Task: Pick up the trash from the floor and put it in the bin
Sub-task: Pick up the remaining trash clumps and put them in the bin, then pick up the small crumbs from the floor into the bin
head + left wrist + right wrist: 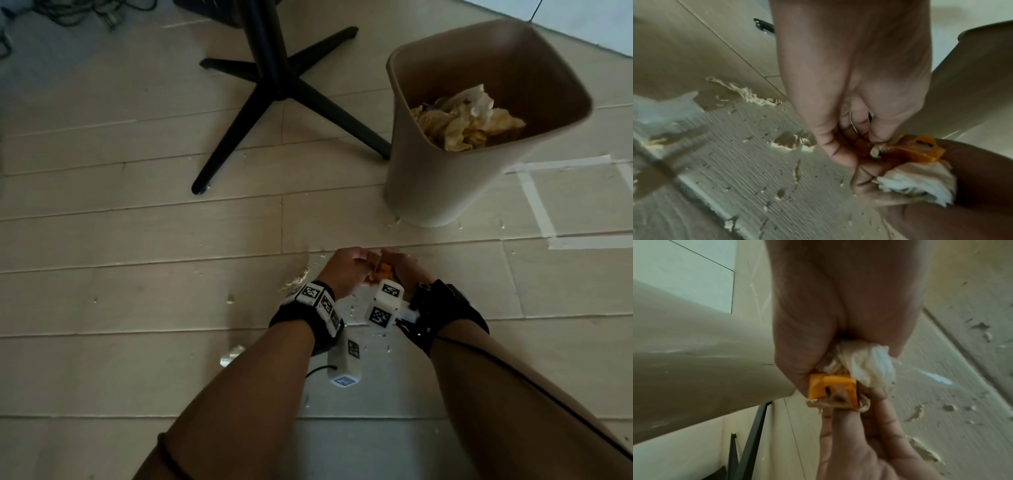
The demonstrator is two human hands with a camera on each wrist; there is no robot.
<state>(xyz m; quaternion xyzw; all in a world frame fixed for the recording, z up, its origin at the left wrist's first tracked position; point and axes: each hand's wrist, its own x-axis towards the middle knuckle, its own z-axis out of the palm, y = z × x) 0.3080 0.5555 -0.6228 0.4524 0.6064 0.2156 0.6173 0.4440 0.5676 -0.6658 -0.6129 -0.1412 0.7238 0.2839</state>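
Both fists clamped: right hand (pixel 397 265) on tissue (pixel 865 363), left hand (pixel 344 269) pinching orange scrap (pixel 918 151); bin (pixel 445 192) at 1 o'clock.

Bin (pixel 445 185), upper right of frame: plain beige; crumpled paper (pixel 466 118) inside cream and yellowish. Floor (pixel 137 233): pale planks, grey seam lines, white tape lines (pixel 537 205) at right edge, cream crumbs (pixel 296 279) speckled at centre. Chair base (pixel 270 85), upper centre: black. Wrist straps (pixel 445 315): black, carrying white blocks (pixel 385 303) with black-and-white square code patterns. Held between hands: orange scrap (pixel 831 387), white-to-cream tissue wad (pixel 863 363).
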